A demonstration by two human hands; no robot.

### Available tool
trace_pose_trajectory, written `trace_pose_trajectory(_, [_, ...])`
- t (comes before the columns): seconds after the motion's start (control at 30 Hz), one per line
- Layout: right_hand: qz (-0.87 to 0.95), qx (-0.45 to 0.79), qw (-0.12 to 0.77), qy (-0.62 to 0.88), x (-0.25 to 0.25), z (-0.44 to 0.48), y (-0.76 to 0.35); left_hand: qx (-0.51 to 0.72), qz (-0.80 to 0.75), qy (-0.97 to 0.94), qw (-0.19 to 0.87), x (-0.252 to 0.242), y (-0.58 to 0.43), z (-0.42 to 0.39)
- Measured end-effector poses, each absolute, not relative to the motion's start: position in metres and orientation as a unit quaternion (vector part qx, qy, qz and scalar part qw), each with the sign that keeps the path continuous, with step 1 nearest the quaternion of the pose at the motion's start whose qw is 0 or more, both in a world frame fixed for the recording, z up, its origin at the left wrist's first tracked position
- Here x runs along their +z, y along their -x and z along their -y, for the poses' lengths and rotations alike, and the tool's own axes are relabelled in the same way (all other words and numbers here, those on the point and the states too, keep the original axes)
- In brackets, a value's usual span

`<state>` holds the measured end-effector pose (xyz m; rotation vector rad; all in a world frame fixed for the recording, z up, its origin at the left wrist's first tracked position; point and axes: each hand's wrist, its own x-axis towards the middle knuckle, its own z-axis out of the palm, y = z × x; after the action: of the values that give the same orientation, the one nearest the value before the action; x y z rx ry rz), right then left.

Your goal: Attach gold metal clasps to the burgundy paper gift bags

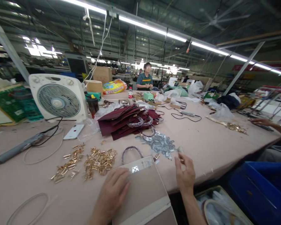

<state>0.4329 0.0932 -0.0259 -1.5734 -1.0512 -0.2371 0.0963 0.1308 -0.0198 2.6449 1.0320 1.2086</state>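
Note:
My left hand lies with its fingers flat on the upper left part of a beige bag panel. Beside those fingertips, a small shiny metal plate sits on the panel's pale top strip. A wrapped dark handle arches from the panel's far edge, and a gold buckle-like fitting is at its corner. My right hand is raised right of the panel, fingers curled together. A pale piece shows at its fingertips; whether it is held or worn on a finger is unclear.
Gold fittings lie in piles on the left, grey metal plates ahead. Maroon bag pieces are stacked behind. A fan, phone and corded tool stand left. A blue bin and another person's hand are right.

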Motion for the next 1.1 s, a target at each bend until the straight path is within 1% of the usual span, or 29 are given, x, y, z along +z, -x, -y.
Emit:
trace_pose_trajectory(0.07, [0.410,-0.149,0.537,0.722,-0.032,-0.107,-0.469,0.345,-0.322,-0.881,0.045,-0.012,-0.125,-0.123])
trace_pose_trajectory(0.13, [0.396,-0.157,0.503,0.753,-0.040,-0.116,-0.494,0.299,-0.333,-0.892,0.059,-0.006,-0.153,-0.120])
trace_pose_trajectory(0.27, [0.397,-0.072,0.449,0.797,-0.057,-0.124,-0.517,0.244,-0.378,-0.889,0.089,-0.006,-0.187,-0.126])
trace_pose_trajectory(0.4, [0.401,-0.019,0.424,0.812,-0.060,-0.125,-0.524,0.230,-0.392,-0.885,0.106,-0.013,-0.193,-0.134])
trace_pose_trajectory(0.47, [0.376,0.018,0.457,0.806,-0.057,-0.126,-0.524,0.231,-0.394,-0.884,0.105,-0.013,-0.192,-0.135])
trace_pose_trajectory(0.53, [0.327,0.097,0.555,0.758,-0.051,-0.128,-0.518,0.232,-0.395,-0.883,0.103,-0.012,-0.193,-0.135])
trace_pose_trajectory(0.6, [0.274,0.212,0.677,0.649,-0.041,-0.131,-0.504,0.232,-0.395,-0.883,0.103,-0.009,-0.196,-0.136])
trace_pose_trajectory(0.67, [0.240,0.319,0.758,0.515,-0.029,-0.136,-0.481,0.230,-0.397,-0.882,0.105,-0.007,-0.198,-0.138])
trace_pose_trajectory(0.73, [0.227,0.377,0.788,0.431,-0.014,-0.142,-0.452,0.230,-0.398,-0.882,0.107,-0.006,-0.199,-0.139])
trace_pose_trajectory(0.83, [0.247,0.424,0.780,0.388,0.003,-0.153,-0.407,0.233,-0.400,-0.880,0.109,-0.007,-0.199,-0.141])
trace_pose_trajectory(0.93, [0.259,0.417,0.783,0.382,0.006,-0.164,-0.372,0.236,-0.396,-0.881,0.107,-0.010,-0.198,-0.141])
trace_pose_trajectory(1.1, [0.253,0.383,0.821,0.338,-0.013,-0.169,-0.349,0.248,-0.395,-0.878,0.105,-0.011,-0.197,-0.140])
